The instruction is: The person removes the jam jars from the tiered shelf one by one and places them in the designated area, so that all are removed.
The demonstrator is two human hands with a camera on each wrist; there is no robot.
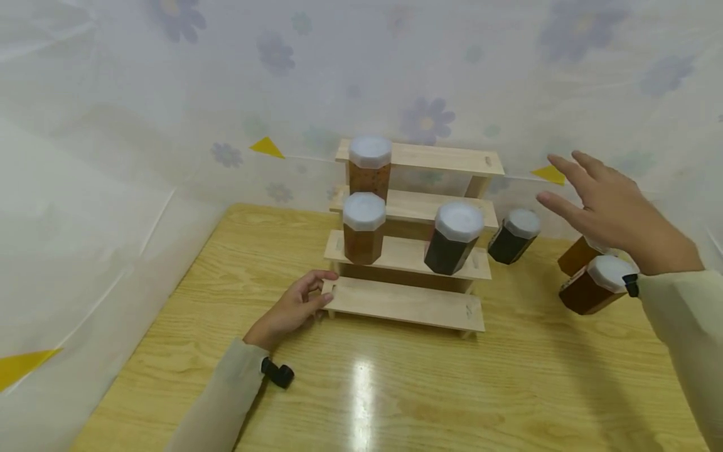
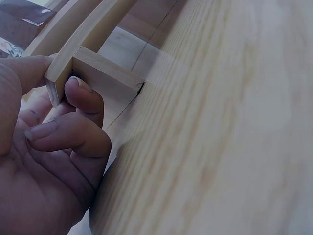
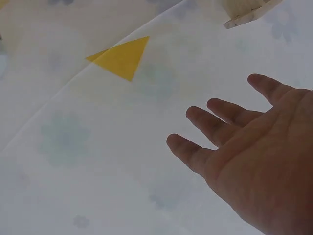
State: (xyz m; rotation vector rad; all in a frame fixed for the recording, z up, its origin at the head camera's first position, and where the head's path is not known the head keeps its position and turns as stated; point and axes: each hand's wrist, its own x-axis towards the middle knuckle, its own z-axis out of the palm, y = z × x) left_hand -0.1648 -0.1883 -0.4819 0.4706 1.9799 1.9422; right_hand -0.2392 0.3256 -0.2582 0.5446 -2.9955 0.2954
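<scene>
My left hand [image 1: 290, 309] pinches the left end of the lowest board of a tiered wooden rack [image 1: 403, 304]; in the left wrist view its thumb lies on top and fingers curl beneath. Raised at the right, my right hand [image 1: 615, 210] has its fingers spread and holds nothing. An amber jar [image 1: 363, 242] and a dark jar [image 1: 446, 251] stand on the second tier from the bottom. Behind the amber one, a speckled orange-brown jar [image 1: 369, 179] stands higher up; its base is hidden. All have white lids.
On the table [image 1: 237, 270], right of the rack, are a dark jar [image 1: 508, 242], a reddish-brown jar [image 1: 584, 292] and an amber jar [image 1: 576, 256] partly hidden behind it. A flowered sheet [image 1: 350, 69] with yellow pennants [image 1: 268, 147] hangs behind.
</scene>
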